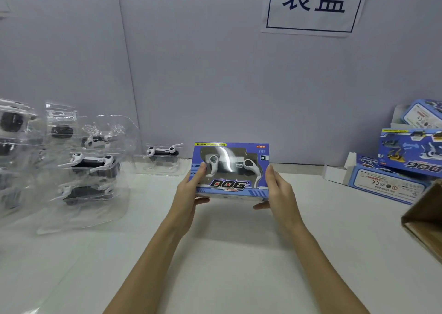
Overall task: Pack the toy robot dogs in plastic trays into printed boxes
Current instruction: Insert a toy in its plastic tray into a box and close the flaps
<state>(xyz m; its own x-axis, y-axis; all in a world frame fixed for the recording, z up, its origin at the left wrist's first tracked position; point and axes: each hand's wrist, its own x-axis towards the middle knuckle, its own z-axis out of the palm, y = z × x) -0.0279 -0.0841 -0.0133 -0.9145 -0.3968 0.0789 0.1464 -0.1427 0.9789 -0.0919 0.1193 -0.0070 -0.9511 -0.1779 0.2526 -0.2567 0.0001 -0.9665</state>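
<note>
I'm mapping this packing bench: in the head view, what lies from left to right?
Stacked trays of toy dogs → single tray with a dog → left hand → held printed box → right hand → pile of printed boxes → cardboard carton.

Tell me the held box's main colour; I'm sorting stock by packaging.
Blue-purple, with a yellow title strip, on the printed box; the head view shows it.
</note>
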